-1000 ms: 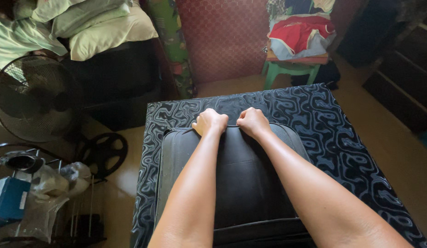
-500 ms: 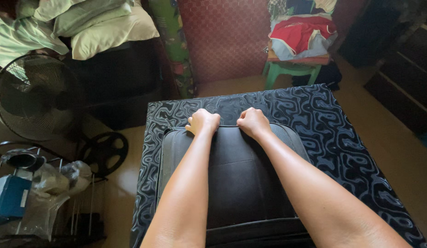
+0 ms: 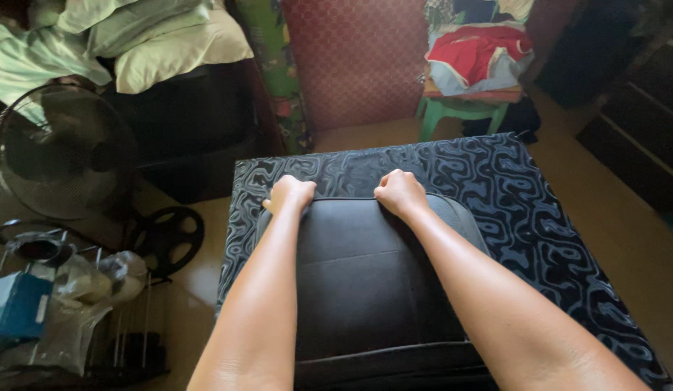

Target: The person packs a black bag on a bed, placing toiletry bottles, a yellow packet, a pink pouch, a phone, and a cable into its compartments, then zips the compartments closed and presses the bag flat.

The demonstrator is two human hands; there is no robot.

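A dim bedroom holds a surface draped in black-and-grey swirl-patterned cloth (image 3: 495, 188), where a black soft-sided fabric suitcase (image 3: 365, 282) lies flat. Both the left hand (image 3: 289, 194) and right hand (image 3: 399, 192) have fingers curled tight on its far edge, probably pinning it while gripping.

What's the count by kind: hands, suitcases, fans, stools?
Hands: 2, left hand and right hand, both on the far edge of the suitcase
Black suitcase: 1
Standing fan: 1
Green stool: 1
Total: 5

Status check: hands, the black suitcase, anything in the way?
Left hand fisted at suitcase far left corner. Right hand fisted on far edge, middle. Suitcase lies flat on patterned cloth. Nothing in the way.
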